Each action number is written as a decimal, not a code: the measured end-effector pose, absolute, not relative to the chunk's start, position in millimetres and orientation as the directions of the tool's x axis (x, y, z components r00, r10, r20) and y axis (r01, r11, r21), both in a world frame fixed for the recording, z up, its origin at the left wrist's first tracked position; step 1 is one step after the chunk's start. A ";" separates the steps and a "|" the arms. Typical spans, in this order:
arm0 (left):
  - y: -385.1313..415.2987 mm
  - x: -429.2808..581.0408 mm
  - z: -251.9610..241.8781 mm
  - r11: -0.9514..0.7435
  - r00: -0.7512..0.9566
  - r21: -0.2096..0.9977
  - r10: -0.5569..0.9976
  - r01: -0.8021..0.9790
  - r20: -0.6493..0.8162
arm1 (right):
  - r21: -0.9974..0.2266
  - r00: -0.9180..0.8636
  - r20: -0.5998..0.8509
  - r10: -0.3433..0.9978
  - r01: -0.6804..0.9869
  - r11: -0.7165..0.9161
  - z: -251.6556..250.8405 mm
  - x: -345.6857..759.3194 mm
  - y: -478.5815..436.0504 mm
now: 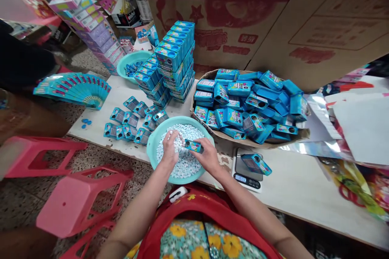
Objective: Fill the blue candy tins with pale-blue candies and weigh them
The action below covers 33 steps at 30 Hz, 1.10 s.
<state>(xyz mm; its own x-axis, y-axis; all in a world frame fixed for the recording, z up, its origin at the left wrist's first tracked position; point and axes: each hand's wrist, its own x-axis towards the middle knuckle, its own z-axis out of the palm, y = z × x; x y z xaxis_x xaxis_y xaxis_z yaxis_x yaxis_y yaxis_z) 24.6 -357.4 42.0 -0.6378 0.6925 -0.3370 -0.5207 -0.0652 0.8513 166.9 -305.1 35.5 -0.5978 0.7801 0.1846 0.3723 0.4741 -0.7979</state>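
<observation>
A teal bowl (152, 142) full of small white candies (185, 162) sits at the table's near edge. My left hand (170, 145) is over the candies, fingers bunched as if pinching some. My right hand (206, 154) grips a small blue box (193, 145) held sideways above the bowl, its end toward my left fingers. Another blue box (257, 163) lies on a small digital scale (247, 172) to the right of the bowl.
A shallow cardboard tray (288, 139) heaped with blue boxes stands behind the scale. Stacked blue boxes (174, 60), loose boxes (130, 121), a second teal bowl (129, 62) and fanned flat cartons (75, 89) lie left. Pink stools (73, 202) stand on the floor. Large cartons (243, 16) line the back.
</observation>
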 end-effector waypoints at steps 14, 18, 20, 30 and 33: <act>-333.7 27.3 61.3 -0.242 -0.749 0.821 0.592 -0.517 -0.297 | -0.734 -0.626 0.138 0.767 0.455 0.504 56.5 158.9 -302.8; -328.6 29.4 62.8 -0.244 -0.745 0.829 0.608 -0.503 -0.273 | -0.747 -0.628 0.116 0.770 0.456 0.484 57.6 157.2 -299.7; -326.5 30.4 64.9 -0.242 -0.744 0.837 0.615 -0.491 -0.259 | -0.760 -0.629 0.107 0.770 0.448 0.471 58.2 155.7 -298.8; -320.7 31.0 73.9 -0.200 -0.771 0.859 0.567 -0.471 -0.291 | -0.787 -0.583 0.117 0.804 0.439 0.433 60.4 153.2 -298.9; -320.4 33.1 74.4 -0.204 -0.760 0.870 0.599 -0.449 -0.252 | -0.793 -0.561 0.130 0.817 0.436 0.426 60.1 153.9 -300.2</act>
